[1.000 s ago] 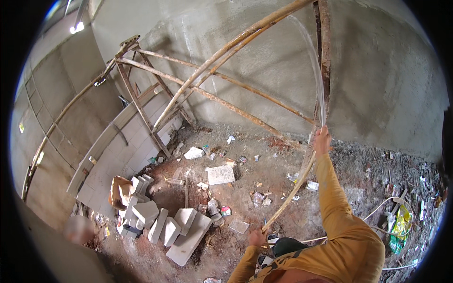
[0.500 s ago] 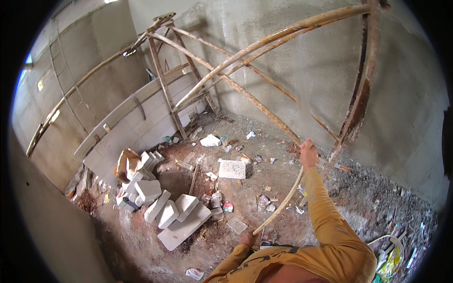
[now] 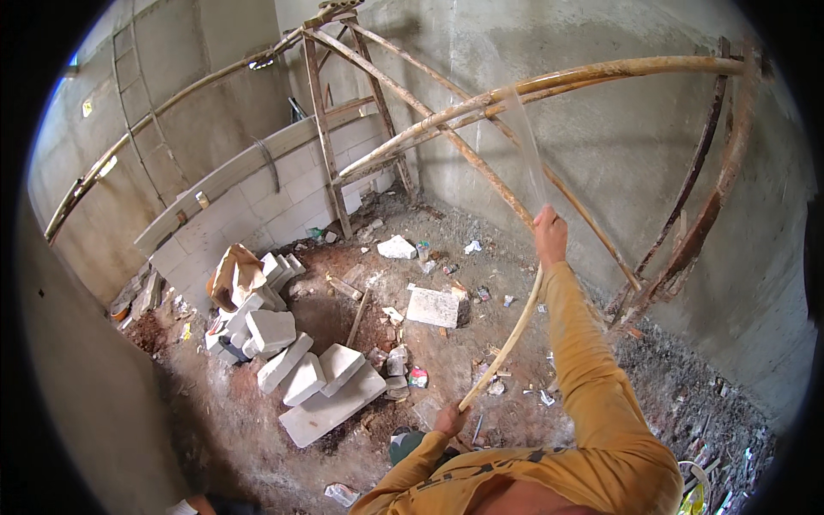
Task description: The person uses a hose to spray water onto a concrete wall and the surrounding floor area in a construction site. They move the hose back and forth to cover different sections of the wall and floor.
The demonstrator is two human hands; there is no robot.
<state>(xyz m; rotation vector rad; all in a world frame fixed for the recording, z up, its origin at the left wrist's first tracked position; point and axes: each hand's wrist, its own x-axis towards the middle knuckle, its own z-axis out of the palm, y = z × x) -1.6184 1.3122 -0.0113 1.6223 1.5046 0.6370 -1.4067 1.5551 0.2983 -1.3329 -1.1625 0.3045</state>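
Observation:
My right hand (image 3: pixel 550 235), stretched out in front at the right, is closed round the upper end of a pale yellow hose (image 3: pixel 508 345). From its fist a clear stream of water (image 3: pixel 527 137) shoots up toward the grey plastered wall (image 3: pixel 601 142), passing across the wooden scaffold poles. The hose bends down to my left hand (image 3: pixel 451 420), low and close to my body, whose fingers are wrapped round it. Past the left hand the hose is hidden by my sleeve and body.
A scaffold of wooden poles (image 3: pixel 488 160) and upright frames stands along the wall. White blocks (image 3: pixel 335 403) and a torn brown sack (image 3: pixel 236 276) are heaped at the left. Rubble and litter cover the dirt floor (image 3: pixel 360 463). A low block wall (image 3: pixel 283 193) runs behind.
My right hand has risen and moved slightly left with the hose end. The stream now leans left and shows more plainly. My left hand still grips the hose, and the view has shifted.

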